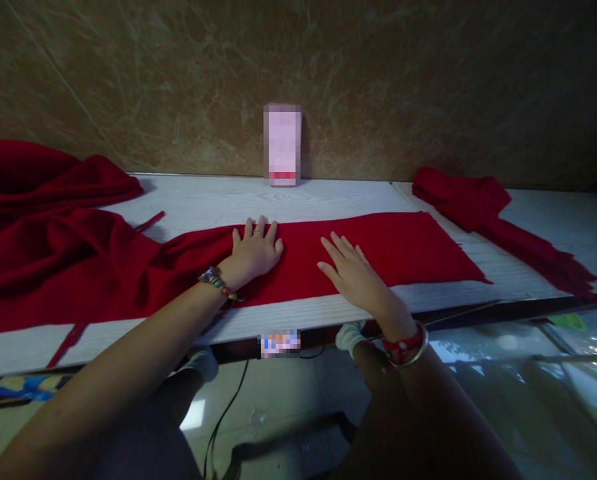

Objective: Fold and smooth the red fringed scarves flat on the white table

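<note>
A long piece of red cloth (403, 250) lies along the white table, smooth on the right and rumpled into folds on the left. My left hand (256, 250) rests on it near the middle, palm down with fingers spread, where the folds meet the smooth part. To its right, my right hand (351, 270) is laid flat over the cloth, fingers stretched out. Neither hand grips anything. The cloth's right end is slanted, with a slightly frayed edge. Two narrow red strips, one a tie-like strip (67, 345), stick out from the left part.
More red cloth (43, 177) is heaped at the back left. Another crumpled red piece (478, 207) with a fringed end lies at the right. A pink box-like object (283, 143), blurred, stands against the brown marbled wall (178, 80). A dark cable (228, 407) hangs below the table's front edge.
</note>
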Action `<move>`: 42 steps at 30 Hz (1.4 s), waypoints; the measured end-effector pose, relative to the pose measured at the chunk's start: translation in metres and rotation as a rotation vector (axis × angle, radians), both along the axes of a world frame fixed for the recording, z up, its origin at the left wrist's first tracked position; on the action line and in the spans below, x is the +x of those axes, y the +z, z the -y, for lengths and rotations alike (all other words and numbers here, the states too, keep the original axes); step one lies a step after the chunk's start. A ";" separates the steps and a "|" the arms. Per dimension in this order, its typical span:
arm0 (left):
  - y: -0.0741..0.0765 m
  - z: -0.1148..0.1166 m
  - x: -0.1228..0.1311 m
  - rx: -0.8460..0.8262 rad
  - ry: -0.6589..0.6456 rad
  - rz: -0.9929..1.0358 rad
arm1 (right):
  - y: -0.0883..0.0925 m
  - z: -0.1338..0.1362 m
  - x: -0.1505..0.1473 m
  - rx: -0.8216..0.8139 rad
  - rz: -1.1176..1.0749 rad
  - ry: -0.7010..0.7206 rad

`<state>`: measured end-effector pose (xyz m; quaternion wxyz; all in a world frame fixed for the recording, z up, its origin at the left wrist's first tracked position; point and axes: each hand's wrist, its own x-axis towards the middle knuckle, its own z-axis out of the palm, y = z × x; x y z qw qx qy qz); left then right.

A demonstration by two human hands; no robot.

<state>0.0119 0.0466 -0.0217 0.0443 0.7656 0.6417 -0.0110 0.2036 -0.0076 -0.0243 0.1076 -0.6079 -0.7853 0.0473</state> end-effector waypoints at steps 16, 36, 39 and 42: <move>0.002 0.000 0.000 0.019 -0.019 -0.006 | 0.003 -0.006 0.007 0.115 -0.096 -0.121; 0.006 0.009 0.005 0.193 -0.099 -0.059 | -0.012 -0.007 0.041 0.094 -0.073 -0.088; 0.005 0.010 0.009 0.138 -0.253 -0.040 | -0.006 -0.003 0.030 0.135 -0.103 -0.064; 0.004 0.009 0.012 0.007 -0.300 -0.019 | -0.002 -0.003 0.019 0.137 -0.081 -0.053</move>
